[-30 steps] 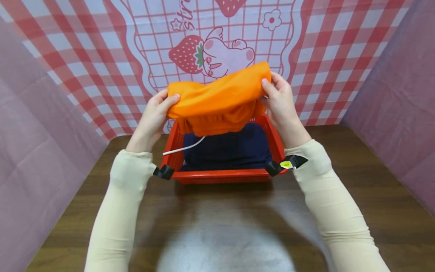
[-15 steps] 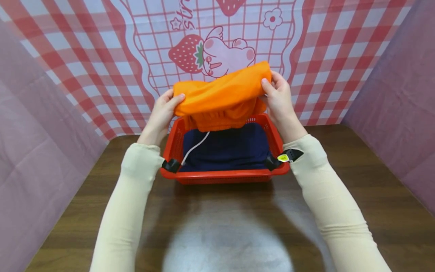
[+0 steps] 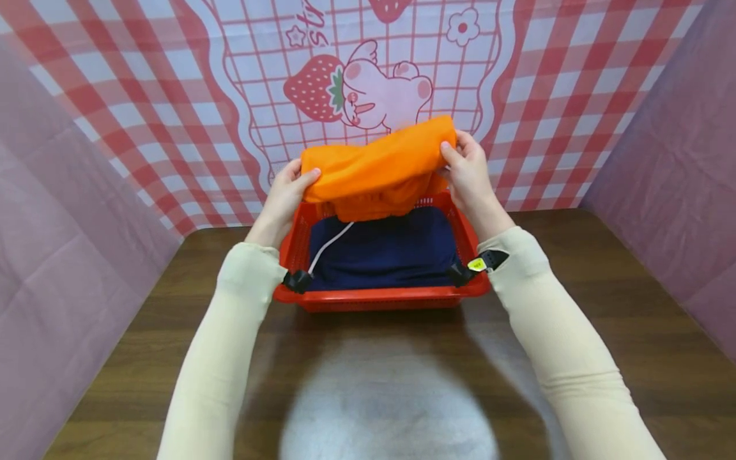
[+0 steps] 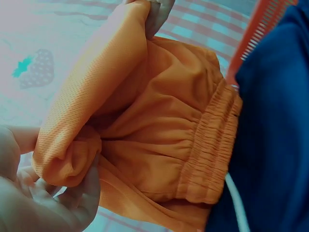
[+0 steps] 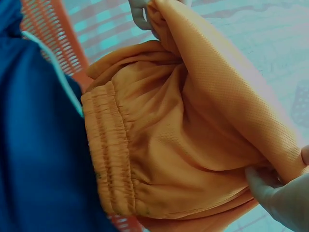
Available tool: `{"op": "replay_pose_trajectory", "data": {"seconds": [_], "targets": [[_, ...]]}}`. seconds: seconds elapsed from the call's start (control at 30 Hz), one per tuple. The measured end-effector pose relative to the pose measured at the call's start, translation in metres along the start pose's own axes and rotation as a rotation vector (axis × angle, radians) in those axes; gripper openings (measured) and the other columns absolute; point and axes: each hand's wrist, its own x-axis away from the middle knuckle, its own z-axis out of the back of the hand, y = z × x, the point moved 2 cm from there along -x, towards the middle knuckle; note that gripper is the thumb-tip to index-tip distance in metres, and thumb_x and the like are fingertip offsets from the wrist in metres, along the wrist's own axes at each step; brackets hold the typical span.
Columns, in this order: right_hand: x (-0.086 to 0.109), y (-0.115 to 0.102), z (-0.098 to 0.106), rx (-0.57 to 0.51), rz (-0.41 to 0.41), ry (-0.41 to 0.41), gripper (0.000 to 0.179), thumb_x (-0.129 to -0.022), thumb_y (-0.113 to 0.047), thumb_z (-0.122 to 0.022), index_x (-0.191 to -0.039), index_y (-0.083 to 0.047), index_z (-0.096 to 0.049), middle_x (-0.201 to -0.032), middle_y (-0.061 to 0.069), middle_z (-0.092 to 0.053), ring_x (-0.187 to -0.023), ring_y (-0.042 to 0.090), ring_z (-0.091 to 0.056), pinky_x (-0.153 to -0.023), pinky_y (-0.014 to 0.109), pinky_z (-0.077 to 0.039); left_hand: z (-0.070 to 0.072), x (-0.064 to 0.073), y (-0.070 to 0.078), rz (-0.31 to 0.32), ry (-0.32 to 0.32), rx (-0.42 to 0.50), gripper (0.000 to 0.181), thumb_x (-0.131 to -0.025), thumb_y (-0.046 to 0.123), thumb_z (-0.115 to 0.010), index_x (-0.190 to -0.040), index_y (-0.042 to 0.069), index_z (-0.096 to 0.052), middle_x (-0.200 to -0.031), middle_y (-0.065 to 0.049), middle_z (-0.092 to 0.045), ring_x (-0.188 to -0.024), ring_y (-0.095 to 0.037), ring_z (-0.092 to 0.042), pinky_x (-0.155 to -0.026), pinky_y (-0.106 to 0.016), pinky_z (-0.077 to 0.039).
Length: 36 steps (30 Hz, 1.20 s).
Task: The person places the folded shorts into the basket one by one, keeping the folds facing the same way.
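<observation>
Orange shorts (image 3: 379,160) with a gathered elastic waistband (image 4: 207,150) hang folded over above the red basket (image 3: 379,297). My left hand (image 3: 284,198) pinches the left end of the fold, thumb in front. At the right end, slightly higher, my right hand (image 3: 470,176) grips the fold between thumb and fingers. A white drawstring (image 3: 329,246) dangles from the waistband over the dark blue cloth (image 3: 385,255) lying in the basket. In the right wrist view the waistband of the orange shorts (image 5: 111,150) hangs close to the blue cloth.
The basket stands on a brown wooden table (image 3: 379,383) near its back edge. Behind it hangs a red and white checked curtain (image 3: 552,96) with a strawberry print. Pink cloth walls (image 3: 75,255) rise on both sides.
My left hand has moved right, nearer the right hand. The shorts have come down slightly, and the drawstring has swung from the basket's left rim to over the blue cloth.
</observation>
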Motion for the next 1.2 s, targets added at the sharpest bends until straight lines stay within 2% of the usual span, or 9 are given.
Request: {"op": "replay_pose_trajectory", "data": {"seconds": [0.1,0.2,0.3,0.4,0.6,0.77,0.97,1.2], "targets": [[0.003,0.007,0.004,-0.007,-0.014,-0.005,0.037,-0.094,-0.006,-0.043,-0.13,-0.001,-0.04,-0.11,0.007,-0.049,-0.093,0.018,-0.05,-0.086,0.032,-0.043,0.002,0.003,-0.008,0.022,-0.026,-0.011,0.039,-0.092,0.019,-0.052,-0.129,0.008,-0.044,-0.106,-0.004,-0.054,-0.087,-0.014,-0.052,-0.08,-0.024,-0.043],[0.006,0.01,0.007,-0.006,-0.003,-0.022,0.035,-0.094,-0.005,-0.043,-0.129,0.001,-0.04,-0.106,0.006,-0.049,-0.089,0.018,-0.05,-0.076,0.027,-0.045,0.004,0.006,-0.012,0.028,-0.047,0.027,0.04,-0.092,0.017,-0.051,-0.131,0.008,-0.042,-0.109,-0.005,-0.053,-0.089,-0.015,-0.052,-0.08,-0.024,-0.045],[0.01,0.01,0.008,-0.004,0.009,-0.04,0.034,-0.094,-0.005,-0.044,-0.127,0.001,-0.041,-0.105,0.006,-0.049,-0.088,0.018,-0.05,-0.073,0.025,-0.046,0.006,0.008,-0.014,0.016,-0.065,0.055,0.038,-0.092,0.017,-0.051,-0.128,0.007,-0.043,-0.104,-0.003,-0.054,-0.085,-0.014,-0.054,-0.075,-0.023,-0.046],[0.013,0.01,0.009,-0.01,0.003,-0.043,0.034,-0.093,-0.004,-0.044,-0.126,0.0,-0.04,-0.104,0.006,-0.049,-0.086,0.017,-0.05,-0.073,0.024,-0.046,0.008,0.009,-0.015,0.001,-0.077,0.041,0.035,-0.092,0.017,-0.052,-0.124,0.004,-0.045,-0.097,-0.002,-0.055,-0.08,-0.013,-0.054,-0.07,-0.021,-0.047],[0.019,0.013,0.014,-0.026,-0.037,-0.033,0.032,-0.09,-0.007,-0.051,-0.121,-0.004,-0.043,-0.097,0.004,-0.051,-0.074,0.013,-0.052,-0.064,0.021,-0.045,0.009,0.015,-0.02,0.011,-0.099,-0.005,0.041,-0.092,0.018,-0.053,-0.128,0.003,-0.044,-0.099,0.0,-0.056,-0.083,-0.011,-0.055,-0.075,-0.019,-0.046],[0.026,0.016,0.02,0.069,-0.076,-0.04,0.044,-0.087,-0.016,-0.059,-0.125,-0.004,-0.04,-0.099,0.004,-0.055,-0.078,0.013,-0.055,-0.067,0.021,-0.05,0.013,0.022,-0.026,0.038,-0.097,-0.042,0.042,-0.091,0.019,-0.054,-0.128,0.002,-0.044,-0.099,-0.001,-0.057,-0.083,-0.01,-0.056,-0.075,-0.019,-0.046],[0.036,0.019,0.025,0.147,-0.102,-0.072,0.055,-0.086,-0.017,-0.061,-0.132,-0.002,-0.035,-0.103,0.004,-0.057,-0.08,0.012,-0.057,-0.068,0.018,-0.05,0.016,0.029,-0.031,0.043,-0.111,-0.061,0.042,-0.09,0.019,-0.056,-0.127,0.002,-0.045,-0.098,-0.002,-0.057,-0.081,-0.01,-0.057,-0.074,-0.018,-0.047],[0.047,0.023,0.032,0.209,-0.129,-0.099,0.052,-0.087,-0.014,-0.059,-0.13,-0.001,-0.034,-0.096,0.001,-0.057,-0.078,0.01,-0.057,-0.069,0.016,-0.05,0.018,0.037,-0.036,0.077,-0.132,-0.199,0.044,-0.088,0.027,-0.059,-0.124,0.004,-0.047,-0.099,-0.004,-0.055,-0.081,-0.013,-0.056,-0.073,-0.019,-0.048]]}}
